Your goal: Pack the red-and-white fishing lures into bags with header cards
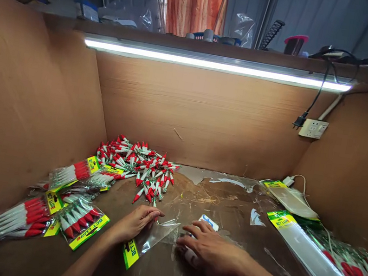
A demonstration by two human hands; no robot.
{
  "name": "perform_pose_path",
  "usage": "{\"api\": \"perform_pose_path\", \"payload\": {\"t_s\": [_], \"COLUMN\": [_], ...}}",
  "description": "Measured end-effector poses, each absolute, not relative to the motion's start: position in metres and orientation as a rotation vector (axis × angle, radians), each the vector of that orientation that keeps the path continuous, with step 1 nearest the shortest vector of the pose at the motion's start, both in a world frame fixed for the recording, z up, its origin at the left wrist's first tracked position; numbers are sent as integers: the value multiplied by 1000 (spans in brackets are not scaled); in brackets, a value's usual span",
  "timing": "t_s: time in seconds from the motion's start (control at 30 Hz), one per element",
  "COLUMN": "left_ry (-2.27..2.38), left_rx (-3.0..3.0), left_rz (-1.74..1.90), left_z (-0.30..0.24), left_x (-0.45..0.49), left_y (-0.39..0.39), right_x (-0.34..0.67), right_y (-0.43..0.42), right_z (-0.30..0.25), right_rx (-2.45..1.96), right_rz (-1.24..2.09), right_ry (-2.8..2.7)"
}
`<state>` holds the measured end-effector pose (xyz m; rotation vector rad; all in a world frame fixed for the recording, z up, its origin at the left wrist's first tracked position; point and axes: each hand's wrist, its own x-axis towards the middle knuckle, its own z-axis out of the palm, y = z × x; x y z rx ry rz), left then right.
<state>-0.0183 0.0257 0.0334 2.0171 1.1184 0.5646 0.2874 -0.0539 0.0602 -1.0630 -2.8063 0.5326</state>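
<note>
My left hand (140, 221) is closed, thumb and fingers pinching a clear plastic bag (152, 240) with a yellow-green BCT LURE header that hangs toward me. Just beyond those fingertips lie loose red-and-white fishing lures (153, 182), heaped toward the back. To the right, my right hand (209, 248) is palm down with its fingers apart, over a white object with blue print (209, 222). Much of that object is hidden under the hand, and its kind cannot be made out.
Filled lure packs (28, 215) lie on the left. At right are flat header bags (312, 256) and more lures (355, 270). Torn plastic scraps (256, 218) lie on the brown worktop. Cardboard walls (191, 111) enclose it beneath a tube light (217, 65); a plug (300, 120) dangles at right.
</note>
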Motion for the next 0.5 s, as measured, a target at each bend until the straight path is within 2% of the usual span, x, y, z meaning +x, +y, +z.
{"api": "perform_pose_path", "payload": {"t_s": [0.23,0.37,0.5], "left_ry": [1126,1126,1104], "left_rx": [2092,2097,2110], "left_rz": [446,389,331], "left_z": [43,44,42], "left_x": [-12,-9,-7], "left_y": [15,11,10], "right_x": [335,329,334], "right_y": [-96,-95,-83], "right_z": [51,23,13], "right_rx": [-1397,-1639,-1584], "right_rz": [797,690,642], "right_ry": [-2355,-2061,-1957]}}
